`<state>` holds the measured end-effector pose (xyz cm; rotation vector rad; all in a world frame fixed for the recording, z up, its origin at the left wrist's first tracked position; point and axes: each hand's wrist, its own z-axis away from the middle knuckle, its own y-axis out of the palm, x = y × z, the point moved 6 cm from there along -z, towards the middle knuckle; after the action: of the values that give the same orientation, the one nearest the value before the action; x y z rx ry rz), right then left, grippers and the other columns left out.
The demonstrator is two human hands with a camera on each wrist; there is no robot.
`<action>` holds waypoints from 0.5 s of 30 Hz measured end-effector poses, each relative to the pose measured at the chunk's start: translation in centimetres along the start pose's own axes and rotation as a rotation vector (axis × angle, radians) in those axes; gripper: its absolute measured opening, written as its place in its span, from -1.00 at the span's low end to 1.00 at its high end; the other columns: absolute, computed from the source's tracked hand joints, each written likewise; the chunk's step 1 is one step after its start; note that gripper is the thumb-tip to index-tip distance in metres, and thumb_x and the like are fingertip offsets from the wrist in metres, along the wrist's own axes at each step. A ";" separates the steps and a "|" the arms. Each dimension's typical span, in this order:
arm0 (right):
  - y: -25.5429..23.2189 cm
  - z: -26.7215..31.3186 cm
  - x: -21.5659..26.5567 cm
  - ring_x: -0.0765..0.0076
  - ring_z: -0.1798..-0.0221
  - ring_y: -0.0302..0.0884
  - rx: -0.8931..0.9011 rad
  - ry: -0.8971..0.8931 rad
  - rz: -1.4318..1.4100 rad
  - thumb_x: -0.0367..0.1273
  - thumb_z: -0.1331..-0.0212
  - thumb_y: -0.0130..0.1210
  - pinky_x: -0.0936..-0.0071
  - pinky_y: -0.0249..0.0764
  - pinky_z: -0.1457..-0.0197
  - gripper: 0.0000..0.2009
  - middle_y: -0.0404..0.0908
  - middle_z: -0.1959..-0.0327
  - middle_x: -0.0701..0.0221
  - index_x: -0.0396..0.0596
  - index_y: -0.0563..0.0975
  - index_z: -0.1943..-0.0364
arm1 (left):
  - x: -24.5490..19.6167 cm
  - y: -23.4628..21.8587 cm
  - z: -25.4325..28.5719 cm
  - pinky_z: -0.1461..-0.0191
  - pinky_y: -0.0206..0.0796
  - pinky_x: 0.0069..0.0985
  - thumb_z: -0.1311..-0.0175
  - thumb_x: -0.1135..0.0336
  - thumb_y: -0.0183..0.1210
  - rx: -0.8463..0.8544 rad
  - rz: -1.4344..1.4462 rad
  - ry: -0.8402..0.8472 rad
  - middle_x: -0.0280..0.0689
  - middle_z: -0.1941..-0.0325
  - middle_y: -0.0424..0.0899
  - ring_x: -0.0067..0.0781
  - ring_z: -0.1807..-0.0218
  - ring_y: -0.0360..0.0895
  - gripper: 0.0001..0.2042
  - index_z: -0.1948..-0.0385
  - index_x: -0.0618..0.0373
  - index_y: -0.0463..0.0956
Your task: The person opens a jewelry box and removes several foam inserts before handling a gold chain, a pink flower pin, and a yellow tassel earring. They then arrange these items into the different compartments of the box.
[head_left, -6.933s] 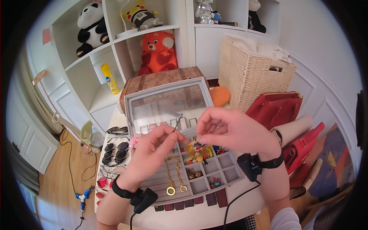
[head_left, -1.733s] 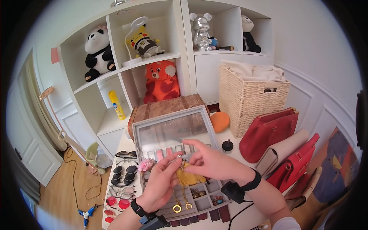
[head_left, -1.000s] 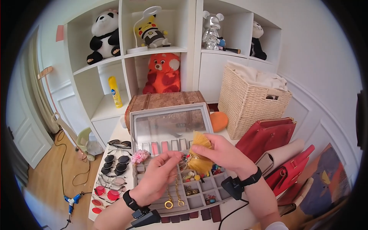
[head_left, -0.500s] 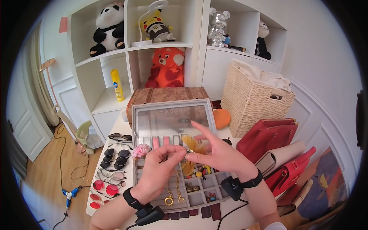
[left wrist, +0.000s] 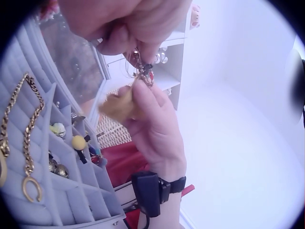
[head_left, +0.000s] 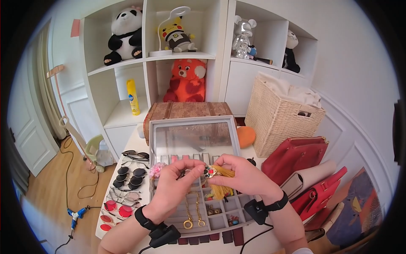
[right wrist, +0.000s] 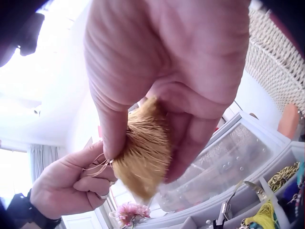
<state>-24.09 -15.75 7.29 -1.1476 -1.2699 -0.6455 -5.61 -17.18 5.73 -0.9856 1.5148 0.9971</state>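
Above the open grey jewelry box (head_left: 153, 127), both hands meet at a jeweled ornament (head_left: 210, 171) with a golden-yellow tassel (head_left: 220, 190). My left hand (head_left: 179, 180) pinches thin loops or threads at the ornament's left side; these loops (right wrist: 97, 167) also show in the right wrist view. The tassel (right wrist: 145, 155) is gripped by my right hand (head_left: 245, 175), its thumb against the ornament in the left wrist view. A gold chain (left wrist: 32, 129) lies on the box's padded rolls, and beads such as a yellow ball (left wrist: 79, 142) fill some compartments.
Sunglasses (head_left: 136, 178) lie in rows left of the box, beside a pink flower (head_left: 157, 170). Behind it stand a brown trunk (head_left: 190, 109) and an orange round object (head_left: 245, 136). A wicker basket (head_left: 281, 116) and red bags (head_left: 292, 158) are at the right.
My right hand, spread beside the ornament half a second ago, has curled its fingers round the tassel, which hangs lower now. My left hand keeps its pinch. Earlier, the jeweled part faced less toward the head view.
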 end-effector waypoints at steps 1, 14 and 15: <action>-0.2 -0.1 -0.4 0.60 0.21 0.59 -0.014 0.007 0.000 -0.21 -0.44 0.35 0.51 0.55 0.09 -0.68 0.72 0.17 0.44 -0.19 0.56 0.04 | -0.1 -0.1 -0.1 0.46 -0.03 -0.70 -0.57 0.27 0.29 0.001 0.001 0.005 -0.60 0.37 0.54 -0.84 0.50 0.16 -0.80 -0.03 0.18 0.71; -0.5 0.0 -1.4 0.54 0.47 0.62 0.061 0.259 -0.532 -0.04 -0.65 -0.01 0.57 0.45 0.48 -0.56 0.65 0.42 0.42 -0.18 0.64 0.09 | -1.0 0.4 -0.1 -0.14 0.34 -0.71 -0.55 0.36 0.24 0.084 -0.158 0.093 -0.53 0.20 0.68 -0.83 0.42 0.30 -0.73 -0.16 0.24 0.69; -0.3 -0.1 -1.3 0.54 0.47 0.62 0.063 0.266 -0.532 -0.04 -0.65 -0.01 0.57 0.45 0.48 -0.56 0.65 0.42 0.42 -0.18 0.64 0.09 | -1.1 0.4 0.0 -0.32 0.32 -0.70 -0.50 0.40 0.27 0.086 -0.174 0.053 -0.53 0.19 0.70 -0.84 0.42 0.30 -0.73 -0.14 0.24 0.70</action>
<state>-24.63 -16.18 6.18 -0.6388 -1.3564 -1.1028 -5.85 -16.90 6.82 -1.0696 1.4752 0.7819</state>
